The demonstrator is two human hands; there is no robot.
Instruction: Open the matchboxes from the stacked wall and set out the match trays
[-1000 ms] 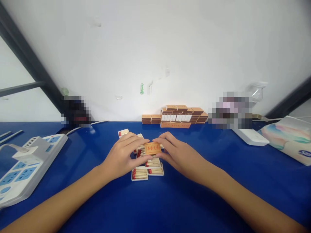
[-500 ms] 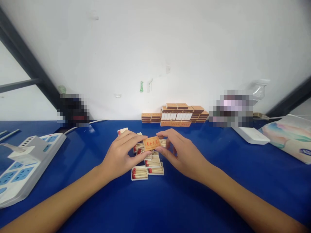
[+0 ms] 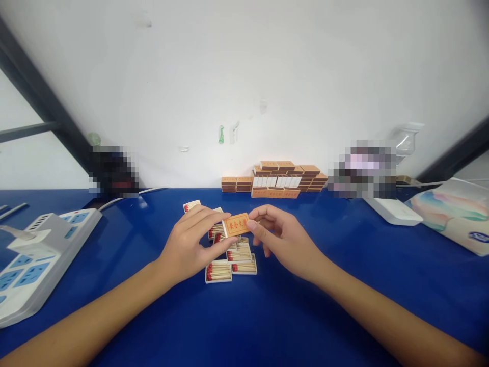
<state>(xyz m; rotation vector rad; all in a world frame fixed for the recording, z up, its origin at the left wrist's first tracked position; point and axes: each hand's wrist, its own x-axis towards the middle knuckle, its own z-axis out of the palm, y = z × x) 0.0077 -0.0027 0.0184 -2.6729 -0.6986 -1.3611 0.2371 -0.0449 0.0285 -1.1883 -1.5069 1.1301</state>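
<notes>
An orange matchbox (image 3: 236, 225) with red printed characters is held up between my two hands, its right end slightly raised. My left hand (image 3: 193, 240) pinches its left end, forefinger on the upper edge and thumb along the lower. Where the box's left end faces me, a white strip shows. My right hand (image 3: 284, 238) has its thumb on the right end of the printed face, with the fingers curled behind. Below and behind the box lie several open white trays of red-tipped matches (image 3: 218, 271), partly covered by my hands and the box.
Against the wall stands a stack of matchboxes (image 3: 275, 192). A white power strip (image 3: 78, 239) lies at the left of the blue table (image 3: 244, 321). To the right are a white flat case (image 3: 395, 211) and a tissue pack (image 3: 454, 211). Two blurred-out objects stand at the back.
My right thumb has moved from the box's lower right corner onto its printed face, and the right fingers have curled in behind. The box has tilted, and a white strip now shows at its left end.
</notes>
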